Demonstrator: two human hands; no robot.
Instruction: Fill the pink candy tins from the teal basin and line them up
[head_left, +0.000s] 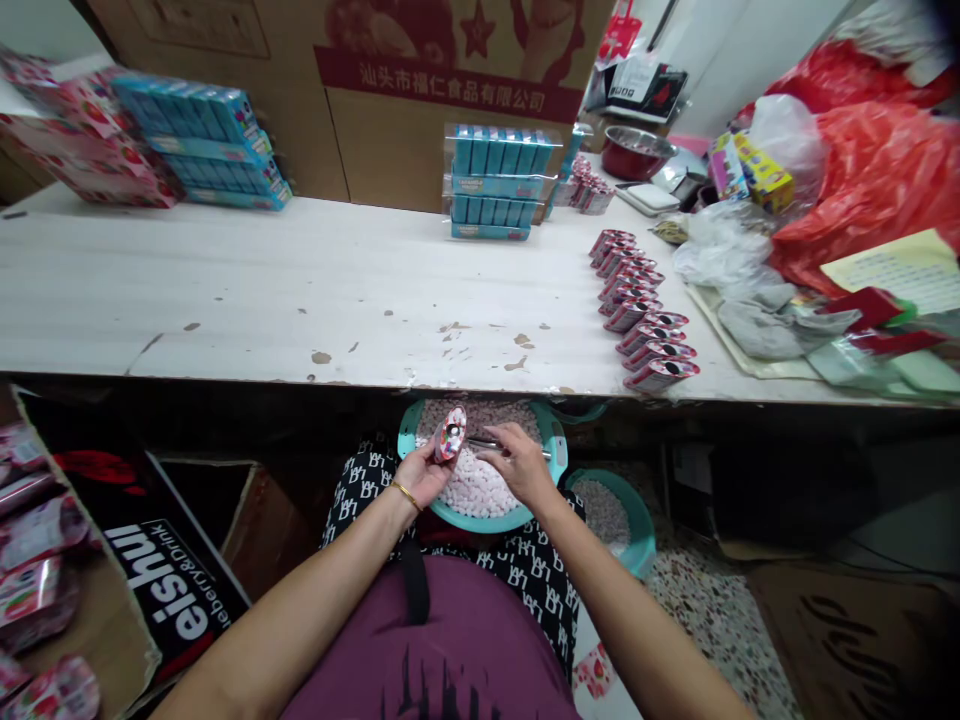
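A long white table [360,300] with chipped paint stretches across the view, and a large brown carton [397,150] with a dark red printed band stands along its far side. Red plastic bags [877,170] are heaped at the right end of the table. At the lower left, an open cardboard box [97,590] with a black printed flap holds red-and-pink packages. Below the table's near edge, at the person's lap, sits a turquoise basin [487,523] filled with small pale pink and white pieces; a second turquoise tub [643,540] with similar pieces is lower, to its right. Clear-wrapped packs of blue boxes [499,180] stand in front of the carton. A slanting row of small red-patterned containers [637,315], their tops showing dark round openings, stands on the right part of the table.

The left hand [424,475], a gold bangle at its wrist, is over the left part of the turquoise basin, thumb and fingers closed around an oval-topped container [451,435]. That top, with its dark round opening, is turned toward the camera. The right hand [521,465] is over the basin's right part, thumb and fingers pinched together on a slim metal utensil [482,442] whose end points toward the container; whether they touch cannot be told.
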